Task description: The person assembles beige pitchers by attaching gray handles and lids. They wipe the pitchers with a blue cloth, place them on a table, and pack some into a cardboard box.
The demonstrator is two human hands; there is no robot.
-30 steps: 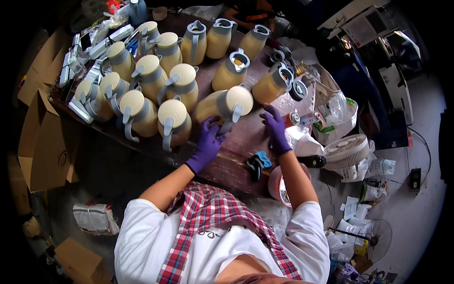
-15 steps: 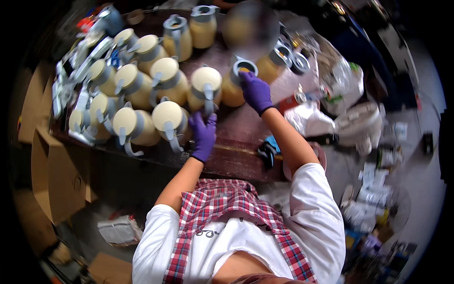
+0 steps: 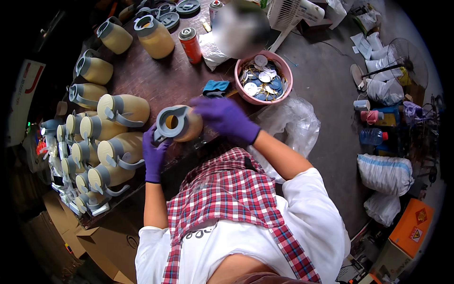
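Note:
A cream-yellow jug with a grey collar and no lid stands near the table's front edge, its round mouth showing. My left hand, in a purple glove, is closed round its handle side. My right hand, gloved alike, is at the jug's right side, smeared by motion; whether it touches the jug I cannot tell. To the left stand several lidded jugs with cream tops and grey handles. A blue-and-black cloth-like item lies just beyond my right hand.
A pink basin of white and dark discs stands right of the table. Farther back are an orange-red can, open-topped jugs and grey lids. Clear plastic lies by my right forearm; cardboard boxes stand lower left.
The view has turned to the right. The open-topped jug by my right hand has come to the table's front edge. My left hand has moved from beside the lidded jugs to its handle.

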